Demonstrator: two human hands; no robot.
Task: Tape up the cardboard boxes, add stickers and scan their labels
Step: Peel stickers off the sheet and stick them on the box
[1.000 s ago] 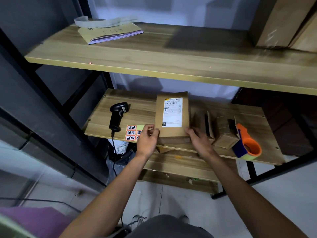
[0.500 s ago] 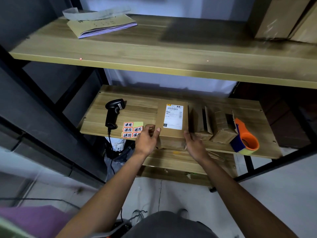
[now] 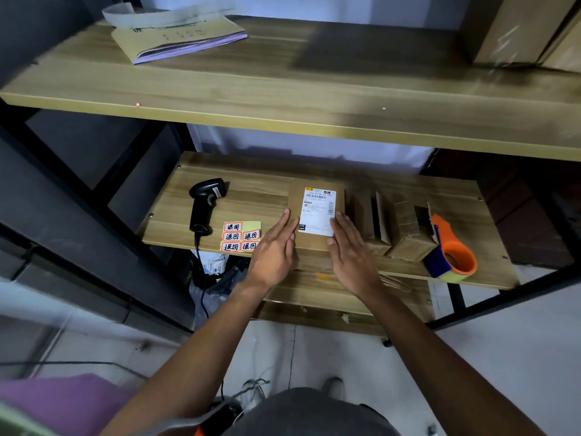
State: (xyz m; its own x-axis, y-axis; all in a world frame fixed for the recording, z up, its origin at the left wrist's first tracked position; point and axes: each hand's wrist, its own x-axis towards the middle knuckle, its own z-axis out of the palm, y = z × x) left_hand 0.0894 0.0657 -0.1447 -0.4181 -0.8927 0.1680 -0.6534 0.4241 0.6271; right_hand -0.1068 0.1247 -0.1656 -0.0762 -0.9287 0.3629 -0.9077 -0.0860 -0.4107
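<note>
A flat cardboard box (image 3: 294, 196) with a white shipping label (image 3: 317, 210) lies on the middle shelf (image 3: 251, 196). My left hand (image 3: 276, 250) rests at the box's left edge with straight fingers. My right hand (image 3: 350, 247) lies flat on its near right part, fingers straight, partly over the label's corner. A yellow sticker sheet (image 3: 240, 236) with red stickers lies left of my left hand. A black barcode scanner (image 3: 204, 204) lies further left. An orange and blue tape dispenser (image 3: 451, 251) sits at the right.
Two small cardboard boxes (image 3: 372, 220) (image 3: 408, 234) stand between the labelled box and the dispenser. The upper shelf (image 3: 283, 89) overhangs, holding a booklet (image 3: 176, 39) and large cartons (image 3: 518, 26). A black frame post (image 3: 78, 190) runs at the left. A lower shelf (image 3: 317, 294) sits beneath.
The box, held tilted up a second ago, now lies flat on the shelf. Both hands have let go of its near end and rest on it with fingers straight.
</note>
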